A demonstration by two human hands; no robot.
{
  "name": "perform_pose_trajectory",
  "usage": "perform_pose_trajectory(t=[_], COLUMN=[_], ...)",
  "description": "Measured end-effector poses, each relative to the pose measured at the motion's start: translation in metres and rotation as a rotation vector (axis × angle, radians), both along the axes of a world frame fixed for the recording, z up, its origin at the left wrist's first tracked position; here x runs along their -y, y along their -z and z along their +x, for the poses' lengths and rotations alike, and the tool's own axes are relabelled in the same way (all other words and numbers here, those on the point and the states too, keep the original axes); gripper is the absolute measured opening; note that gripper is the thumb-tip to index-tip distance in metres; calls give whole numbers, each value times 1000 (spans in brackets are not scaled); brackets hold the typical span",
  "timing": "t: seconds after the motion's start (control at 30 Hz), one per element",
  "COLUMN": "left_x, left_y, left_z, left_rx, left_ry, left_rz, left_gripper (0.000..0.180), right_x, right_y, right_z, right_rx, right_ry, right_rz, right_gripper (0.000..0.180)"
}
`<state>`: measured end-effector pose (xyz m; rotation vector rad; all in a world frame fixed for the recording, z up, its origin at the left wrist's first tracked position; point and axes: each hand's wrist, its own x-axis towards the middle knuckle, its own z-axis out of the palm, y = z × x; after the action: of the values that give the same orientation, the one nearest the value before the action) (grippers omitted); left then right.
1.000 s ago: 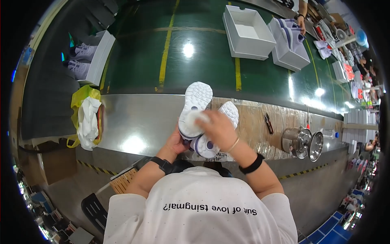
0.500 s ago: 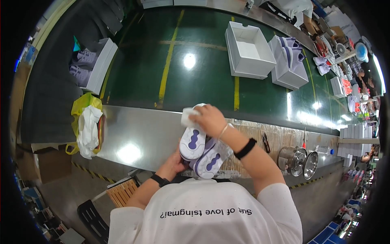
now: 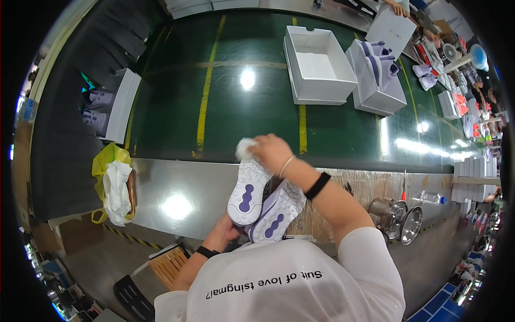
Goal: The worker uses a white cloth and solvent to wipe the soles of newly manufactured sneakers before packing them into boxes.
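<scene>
Right hand [image 3: 271,152]: closed around a small white cloth [image 3: 244,147], fingers bunched on it, pressing it against the toe end of the sole I am cleaning.
Left hand [image 3: 225,233]: curled under the heel ends of the pair, gripping from below; I cannot see how the fingers lie, since the shoes cover them.
Left shoe [image 3: 248,190]: white, sole up with purple patches, toe pointing away from me and touching the cloth in my right hand.
Second shoe [image 3: 278,210]: just to the right of the first and touching it, sole up too, lower and nearer my chest, below my right wrist.
Progress, as I judge it: the wipe is at the tip of the first sole only; the middle and heel of that sole look clean but I cannot tell whether they have been gone over.
Left to do, as I judge it: the second sole has no cloth on it yet, and neither shoe is boxed.
Counter [image 3: 177,182]: steel edge right under both hands, with a bright light spot to the left of my left hand.
Green belt [image 3: 241,107]: beyond my right hand, carrying an open white box [image 3: 319,64] that is empty, well apart from the shoes.
Filled box [image 3: 378,75]: further right of the empty one, with a purple and white pair inside.
Rags [image 3: 115,190]: white pile in a yellow bag, well to the left of my left hand.
</scene>
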<state>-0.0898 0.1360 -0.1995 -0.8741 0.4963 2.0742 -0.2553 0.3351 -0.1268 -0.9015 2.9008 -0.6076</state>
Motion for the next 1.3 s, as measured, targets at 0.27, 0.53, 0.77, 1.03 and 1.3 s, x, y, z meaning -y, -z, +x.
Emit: perform_pose_trajectory(t=[0.27, 0.53, 0.77, 1.03, 1.3], left_x=[-1, -11, -15, -10, -70], left_y=[-5, -34, -31, -104, -280], left_z=[-11, -23, -25, -100, -258], left_rx=[37, 10, -76, -490, -1426], left_ry=[2, -29, -85, 100, 881], left_rz=[36, 41, -49, -408, -1898], left_gripper=[45, 45, 44, 61, 52], right_x=[-37, -52, -84, -126, -157], right_y=[3, -45, 3, -24, 21], right_z=[50, 88, 144, 192, 217], right_rx=[112, 30, 27, 407, 105], right_ry=[176, 36, 382, 642, 700], right_rz=[-365, -572, -519, -947, -823], right_gripper=[33, 29, 31, 28, 26])
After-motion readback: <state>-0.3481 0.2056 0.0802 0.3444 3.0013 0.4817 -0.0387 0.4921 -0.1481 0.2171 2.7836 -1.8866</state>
